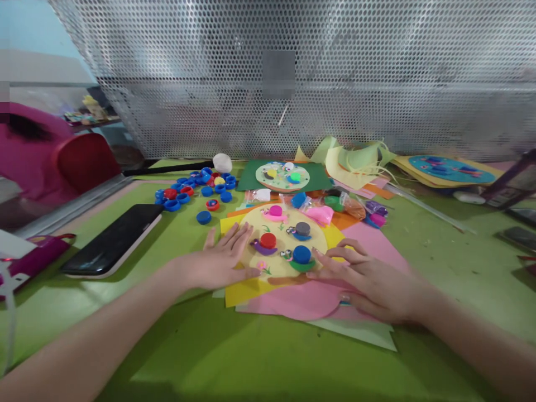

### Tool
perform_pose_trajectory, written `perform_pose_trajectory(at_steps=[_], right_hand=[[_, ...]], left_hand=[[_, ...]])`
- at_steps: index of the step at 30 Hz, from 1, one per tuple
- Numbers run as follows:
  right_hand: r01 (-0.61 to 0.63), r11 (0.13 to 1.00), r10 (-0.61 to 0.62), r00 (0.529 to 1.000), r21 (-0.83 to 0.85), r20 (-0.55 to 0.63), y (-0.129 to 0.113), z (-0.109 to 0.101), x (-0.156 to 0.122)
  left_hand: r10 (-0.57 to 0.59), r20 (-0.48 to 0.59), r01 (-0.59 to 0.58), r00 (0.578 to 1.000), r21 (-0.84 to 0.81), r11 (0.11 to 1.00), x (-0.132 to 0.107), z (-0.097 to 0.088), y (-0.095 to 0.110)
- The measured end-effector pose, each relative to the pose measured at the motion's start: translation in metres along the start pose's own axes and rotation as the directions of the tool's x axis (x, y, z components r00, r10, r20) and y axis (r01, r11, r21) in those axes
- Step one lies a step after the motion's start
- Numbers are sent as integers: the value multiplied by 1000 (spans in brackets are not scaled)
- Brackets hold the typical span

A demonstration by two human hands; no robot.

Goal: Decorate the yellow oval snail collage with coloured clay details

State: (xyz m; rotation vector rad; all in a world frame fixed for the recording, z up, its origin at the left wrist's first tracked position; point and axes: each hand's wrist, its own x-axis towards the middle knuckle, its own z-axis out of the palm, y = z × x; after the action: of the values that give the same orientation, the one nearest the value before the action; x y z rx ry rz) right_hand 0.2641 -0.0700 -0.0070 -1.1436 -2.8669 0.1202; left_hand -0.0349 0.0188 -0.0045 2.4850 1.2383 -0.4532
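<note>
A round pale-yellow paper disc (280, 223) lies before me, carrying several snails made of clay bodies and bottle-cap shells. Among them are a red-capped snail (268, 241), a grey-capped snail (302, 230) and a blue-capped snail (301, 255); a pink-capped snail (275, 211) sits at the far side. My left hand (221, 259) rests with spread fingers on the disc's left edge. On the opposite side, my right hand (364, 273) has its fingers apart, fingertips at the disc's edge beside the blue-capped snail. Neither hand holds anything.
Yellow and pink paper sheets (288, 301) lie beneath the disc. Loose bottle caps (180, 195) and a black phone (115, 240) are at left. Clay packets (320, 214), a decorated white disc (282, 175) and paper scraps (355, 162) lie behind, before a perforated metal panel (188, 111).
</note>
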Motion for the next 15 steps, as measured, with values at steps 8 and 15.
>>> perform_pose_trajectory(at_steps=[8,15], right_hand=[[38,999,-39,999,-14,-37,9,1,-4],[39,997,-41,999,-66,-28,12,-6,-4]], left_hand=[[-10,-5,10,1000,-2,1000,0,1,0],[-14,1,14,1000,-10,1000,-1,-2,2]])
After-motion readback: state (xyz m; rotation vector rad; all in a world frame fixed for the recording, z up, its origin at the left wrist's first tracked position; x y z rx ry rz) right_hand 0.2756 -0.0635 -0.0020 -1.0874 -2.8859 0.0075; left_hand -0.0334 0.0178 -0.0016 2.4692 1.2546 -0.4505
